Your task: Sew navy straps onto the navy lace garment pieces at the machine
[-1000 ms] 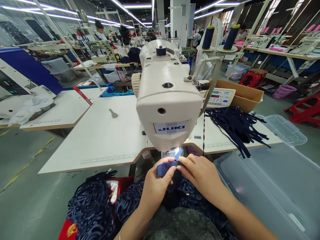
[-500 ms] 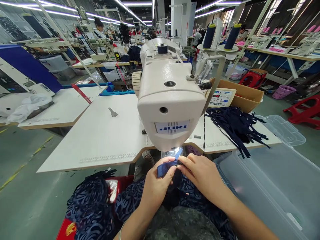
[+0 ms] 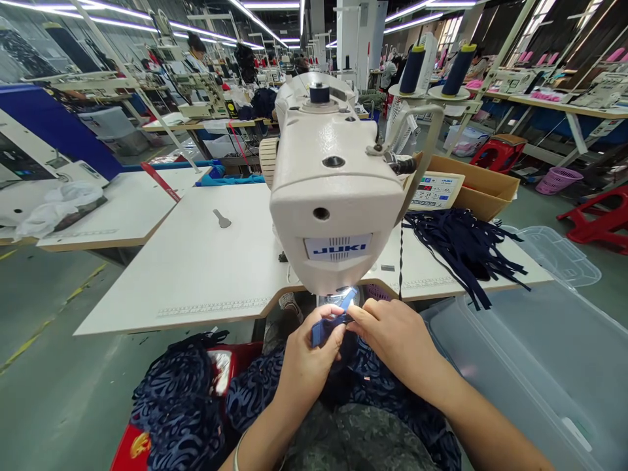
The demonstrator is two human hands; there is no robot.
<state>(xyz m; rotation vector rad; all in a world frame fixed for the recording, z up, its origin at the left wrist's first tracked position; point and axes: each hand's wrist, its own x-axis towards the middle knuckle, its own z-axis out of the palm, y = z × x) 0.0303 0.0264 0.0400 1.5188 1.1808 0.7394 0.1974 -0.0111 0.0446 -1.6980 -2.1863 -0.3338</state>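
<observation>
Just under the head of the white sewing machine (image 3: 336,190), a navy fabric strap (image 3: 320,332) is pinched by both hands. My left hand (image 3: 310,356) is closed on it, thumb and fingers pressed together. Closed from the other side, my right hand (image 3: 390,337) pinches the strap near its lit upper end; its fingertips almost meet the left ones. The machine's needle area is largely hidden behind the head and my fingers. Dark blue patterned fabric (image 3: 255,392) lies across my lap beneath the hands.
Navy straps (image 3: 466,245) lie in a heap at the table's right, before a cardboard box (image 3: 490,186). A clear plastic bin (image 3: 530,366) stands at right. More patterned fabric (image 3: 179,399) covers a red stool at left. A flat metal piece (image 3: 222,219) rests on the white table (image 3: 206,261).
The strap has shifted slightly between my fingers, and its left end is turned a little differently. Both hands stay nearly in place, still closed on it.
</observation>
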